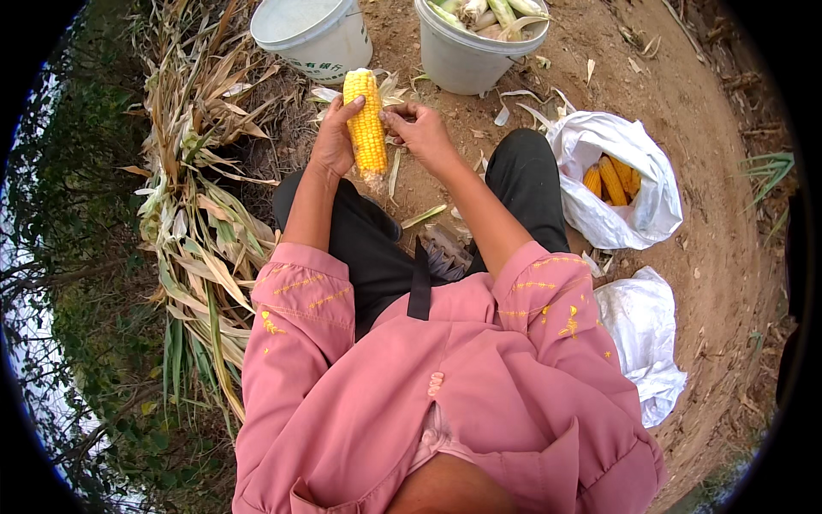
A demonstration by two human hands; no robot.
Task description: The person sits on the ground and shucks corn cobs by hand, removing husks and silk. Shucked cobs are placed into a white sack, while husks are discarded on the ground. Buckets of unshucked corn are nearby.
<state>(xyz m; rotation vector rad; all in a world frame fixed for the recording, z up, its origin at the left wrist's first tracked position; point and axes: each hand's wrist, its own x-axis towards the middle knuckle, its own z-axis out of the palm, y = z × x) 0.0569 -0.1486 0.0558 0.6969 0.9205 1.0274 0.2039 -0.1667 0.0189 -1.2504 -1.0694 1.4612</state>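
Note:
My left hand [335, 136] is closed around a husked ear of yellow corn [366, 122], its thumb lying across the kernels. The ear stands roughly upright, its pale stalk end pointing down towards my lap. Just right of the ear is my right hand [417, 132], its thumb and forefinger close together beside the kernels; whether they pinch a strand of silk or touch the ear I cannot tell. Several bare yellow ears [614, 182] lie inside an open white woven sack [648, 218] to the right of my knee.
A white plastic bucket [334, 48] bearing writing stands ahead. Beside it, another bucket [462, 67] holds several ears in pale green husks [494, 16]. Dry corn stalks and leaves [205, 212] are heaped at left. A second white sack [642, 327] lies crumpled at right. Husk scraps litter the dirt.

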